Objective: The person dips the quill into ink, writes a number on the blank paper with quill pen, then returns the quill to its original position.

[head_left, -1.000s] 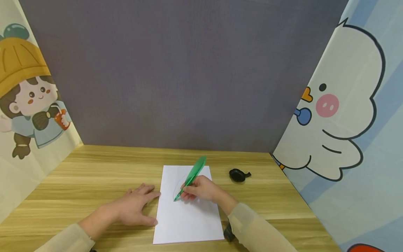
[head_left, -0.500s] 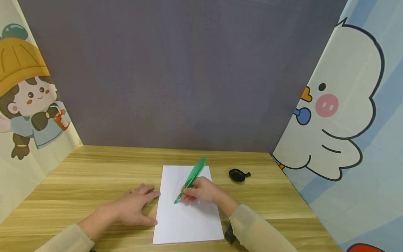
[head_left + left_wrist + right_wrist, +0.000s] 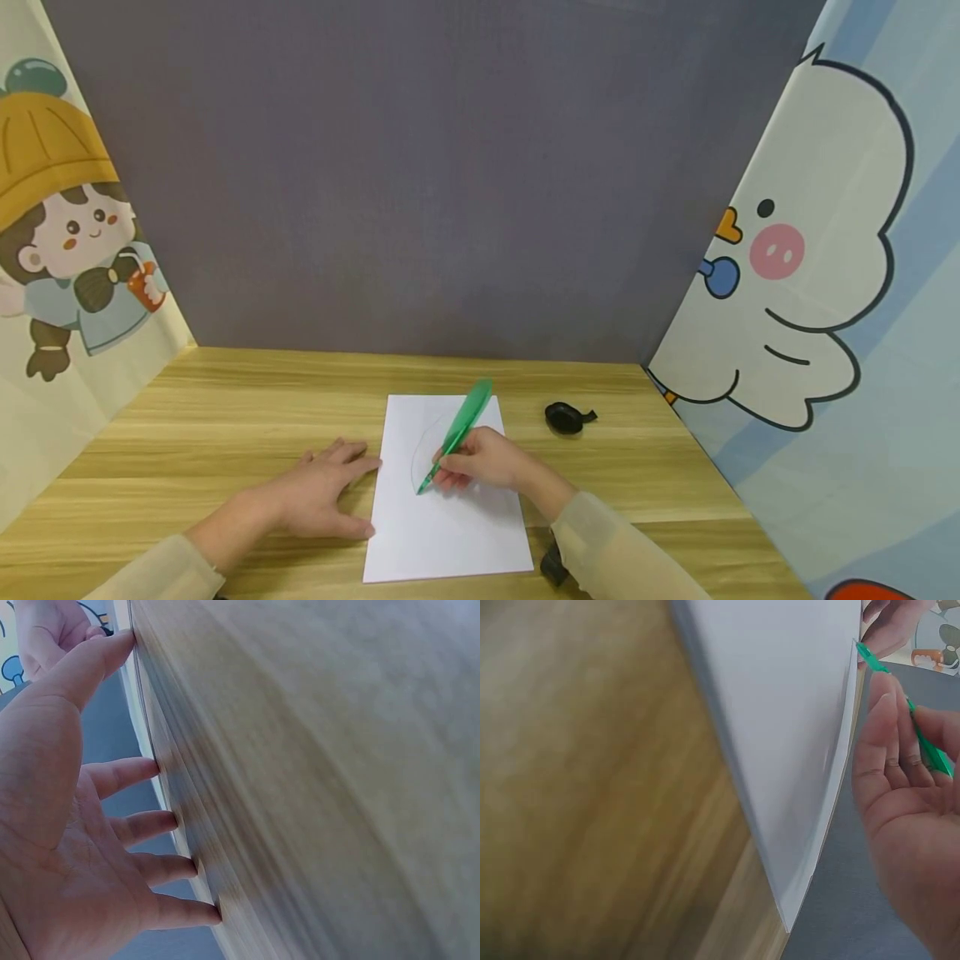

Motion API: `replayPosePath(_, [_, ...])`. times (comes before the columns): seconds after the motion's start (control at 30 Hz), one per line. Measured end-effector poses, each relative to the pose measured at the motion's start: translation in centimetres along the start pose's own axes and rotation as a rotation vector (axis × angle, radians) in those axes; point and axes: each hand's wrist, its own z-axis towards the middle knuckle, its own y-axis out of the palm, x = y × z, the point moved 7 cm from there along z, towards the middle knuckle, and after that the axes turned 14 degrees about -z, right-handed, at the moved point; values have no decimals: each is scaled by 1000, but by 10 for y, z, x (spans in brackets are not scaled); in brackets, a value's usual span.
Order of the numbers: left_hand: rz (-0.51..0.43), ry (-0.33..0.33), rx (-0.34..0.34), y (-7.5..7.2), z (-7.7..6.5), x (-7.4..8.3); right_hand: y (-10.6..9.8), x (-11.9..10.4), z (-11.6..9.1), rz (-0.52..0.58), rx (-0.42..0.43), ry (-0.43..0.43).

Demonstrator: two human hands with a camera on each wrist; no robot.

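Observation:
A white sheet of paper [image 3: 442, 542] lies on the wooden table, with a faint curved line on its upper left part. My right hand [image 3: 483, 458] pinches a green feather-shaped pen [image 3: 468, 417], its tip touching the paper at the lower end of that curve. The same pen [image 3: 932, 754] shows between thumb and fingers in the right wrist view. My left hand [image 3: 318, 492] rests with spread fingers on the table, thumb and index fingertip at the paper's left edge. In the left wrist view the fingers [image 3: 124, 776] are straight and hold nothing.
A small black pan-shaped object [image 3: 564, 417] lies right of the paper's top. Another dark object [image 3: 553, 567] sits partly hidden by the right sleeve. A grey panel [image 3: 420, 183] stands behind the wooden table [image 3: 247, 408], with cartoon-printed sheets on both sides.
My right hand has moved slightly toward me, and the pen tip has gone down the paper, lengthening the curved line. The left hand has stayed in place.

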Motion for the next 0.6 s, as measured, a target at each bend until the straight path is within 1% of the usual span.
replayPosePath(0.33, [0, 1, -1, 0, -1, 1, 1, -2, -7, -2, -27, -16])
replayPosePath(0.6, [-1, 1, 0, 0, -2, 1, 3, 1, -11, -14, -47, -26])
